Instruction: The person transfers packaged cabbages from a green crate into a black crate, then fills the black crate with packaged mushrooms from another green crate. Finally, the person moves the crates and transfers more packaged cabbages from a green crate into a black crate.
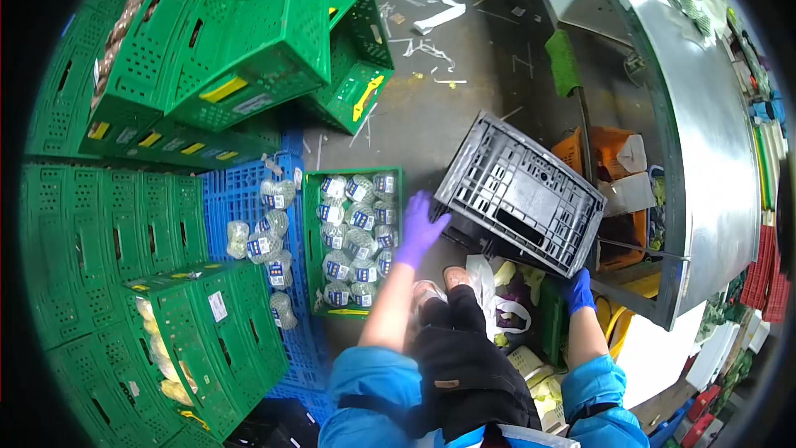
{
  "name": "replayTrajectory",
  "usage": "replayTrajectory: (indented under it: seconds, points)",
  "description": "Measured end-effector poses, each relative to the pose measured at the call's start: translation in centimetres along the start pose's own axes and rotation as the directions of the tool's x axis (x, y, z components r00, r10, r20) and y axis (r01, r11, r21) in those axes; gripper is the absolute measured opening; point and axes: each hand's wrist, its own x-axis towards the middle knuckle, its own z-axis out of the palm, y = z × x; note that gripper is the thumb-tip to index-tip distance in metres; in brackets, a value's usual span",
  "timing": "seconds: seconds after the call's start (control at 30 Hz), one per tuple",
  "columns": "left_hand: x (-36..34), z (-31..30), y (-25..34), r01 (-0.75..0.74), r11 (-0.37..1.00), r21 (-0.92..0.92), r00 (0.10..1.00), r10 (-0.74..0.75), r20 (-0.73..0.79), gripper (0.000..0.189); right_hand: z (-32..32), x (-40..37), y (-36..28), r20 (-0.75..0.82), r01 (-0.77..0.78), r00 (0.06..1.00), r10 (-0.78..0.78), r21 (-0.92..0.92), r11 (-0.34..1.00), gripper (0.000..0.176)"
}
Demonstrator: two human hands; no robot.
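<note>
A black plastic crate (524, 191) is tilted in front of me, its ribbed grid face toward the camera. My right hand (580, 289), in a blue glove, is closed at its lower right corner, with the fingers partly hidden. My left hand (421, 228), in a purple glove, is open beside the crate's left end, fingers apart and thumb close to the edge. To the left of that hand, a green crate (312, 241) on the floor holds several net-wrapped, labelled packs of pale round produce (361, 217).
More net packs (265, 245) lie on a blue pallet (220, 199). Green crates (116, 241) stand stacked at left; further ones (249, 58) are behind. A metal table (705, 116) runs along the right, with orange crates (618, 149) beneath. Scraps (439, 17) litter the floor; leafy waste (518, 290) lies by my feet.
</note>
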Motion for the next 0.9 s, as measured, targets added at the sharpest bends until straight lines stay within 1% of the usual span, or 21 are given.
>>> replayTrajectory:
  seconds: [0.03, 0.07, 0.1, 0.13, 0.17, 0.2, 0.23, 0.3, 0.33, 0.4, 0.5, 0.53, 0.57, 0.63, 0.67, 0.7, 0.73, 0.77, 0.83, 0.87, 0.9]
  points:
    - [-0.2, 0.9, 0.6, 0.012, 0.996, -0.091, 1.0, -0.011, 0.009, 0.081, -1.4, 0.1, 0.3, -0.006, 0.066, 0.998, -0.067, -0.12, 0.991, 0.045]
    - [0.3, 1.6, 0.5, -0.028, 0.959, -0.28, 0.993, -0.004, -0.115, 0.085, -0.5, 0.0, 0.1, -0.002, 0.062, 0.998, -0.063, -0.143, 0.988, 0.045]
    - [0.6, 1.0, 0.8, -0.02, 0.957, -0.289, 0.992, -0.016, -0.122, 0.085, 0.6, -0.7, 0.1, -0.087, 0.109, 0.988, -0.125, -0.166, 0.98, 0.045]
    - [1.0, 0.4, 0.9, -0.038, 0.905, -0.424, 0.994, -0.011, -0.111, 0.085, 1.6, -1.5, 0.5, -0.173, 0.158, 0.966, -0.19, -0.187, 0.97, 0.047]
    - [1.6, -0.2, 1.1, -0.057, 0.833, -0.551, 0.994, -0.002, -0.106, 0.085, 1.3, -1.2, 1.1, -0.181, 0.185, 0.948, -0.261, -0.354, 0.917, 0.046]
    - [2.4, -0.6, 0.4, -0.036, 0.832, -0.554, 0.995, 0.082, 0.058, 0.08, 0.8, -0.8, 1.7, -0.189, 0.194, 0.925, -0.33, -0.511, 0.837, 0.046]
    - [2.1, -0.8, -0.2, -0.039, 0.83, -0.556, 0.995, 0.084, 0.056, 0.08, 0.1, -0.6, 2.0, -0.243, 0.15, 0.903, -0.354, -0.594, 0.79, 0.045]
    - [0.5, -1.6, -0.8, 0.195, 0.858, -0.475, 0.922, 0.004, 0.387, 0.075, -1.6, -1.7, 2.5, -0.203, 0.175, 0.908, -0.366, -0.609, 0.773, 0.045]
    - [-1.2, 0.2, -2.5, 0.031, 0.789, -0.614, 0.974, 0.115, 0.196, 0.074, -2.0, -2.0, 2.9, -0.15, 0.209, 0.914, -0.377, -0.623, 0.754, 0.046]
    - [-4.3, 0.0, -3.0, 0.059, 0.788, -0.613, 0.968, 0.104, 0.227, 0.073, -2.0, -4.9, 4.5, -0.166, 0.199, 0.911, -0.376, -0.622, 0.757, 0.046]
    - [-7.3, 0.1, -3.9, -0.006, 0.796, -0.605, 0.984, 0.112, 0.138, 0.069, -1.7, -8.0, 6.0, -0.189, 0.181, 0.891, -0.412, -0.685, 0.706, 0.046]
    - [-7.2, 1.6, -4.8, 0.028, 0.748, -0.663, 0.988, 0.082, 0.134, 0.064, -1.4, -8.7, 6.2, -0.182, 0.17, 0.904, -0.387, -0.677, 0.716, 0.046]
    - [-7.3, 0.7, -3.8, 0.016, 0.768, -0.64, 0.991, 0.07, 0.11, 0.056, -1.0, -9.0, 6.3, -0.172, 0.157, 0.917, -0.36, -0.673, 0.722, 0.046]
    - [-7.3, 2.0, -3.9, -0.009, 0.746, -0.666, 0.998, 0.048, 0.04, 0.053, -3.5, -7.5, 5.4, -0.252, 0.012, 0.937, -0.241, -0.667, 0.745, 0.044]
    - [-7.2, 2.7, -4.0, 0.003, 0.757, -0.653, 0.999, 0.027, 0.036, 0.052, -2.4, -7.9, 5.5, -0.15, 0.133, 0.948, -0.282, -0.619, 0.774, 0.041]
    - [-6.9, 3.4, -4.2, 0.016, 0.768, -0.64, 0.999, 0.006, 0.032, 0.052, -1.1, -7.7, 5.9, -0.136, 0.217, 0.93, -0.341, -0.545, 0.81, 0.04]
    - [-6.8, 3.5, -3.9, 0.055, 0.812, -0.582, 0.998, -0.026, 0.059, 0.052, -1.2, -7.1, 5.3, -0.141, 0.184, 0.938, -0.317, -0.572, 0.799, 0.036]
    - [-6.9, 3.5, -3.1, -0.024, 0.868, -0.497, 0.999, 0.001, -0.046, 0.05, -2.7, -6.8, 4.4, -0.159, 0.144, 0.943, -0.293, -0.599, 0.788, 0.032]
    - [-6.3, 3.2, -2.2, 0.03, 0.856, -0.516, 0.999, -0.037, -0.003, 0.051, -4.8, -4.8, 3.1, -0.136, 0.061, 0.974, -0.182, -0.617, 0.785, 0.051]
    - [-5.9, 3.0, -2.0, 0.038, 0.877, -0.48, 0.999, -0.045, -0.002, 0.049, -4.0, -4.9, 3.1, 0.03, 0.111, 0.993, -0.114, -0.564, 0.818, 0.054]
    - [-5.4, 2.8, -1.9, 0.044, 0.895, -0.444, 0.999, -0.049, -0.001, 0.048, -3.5, -4.9, 3.1, 0.032, 0.108, 0.993, -0.11, -0.581, 0.807, 0.054]
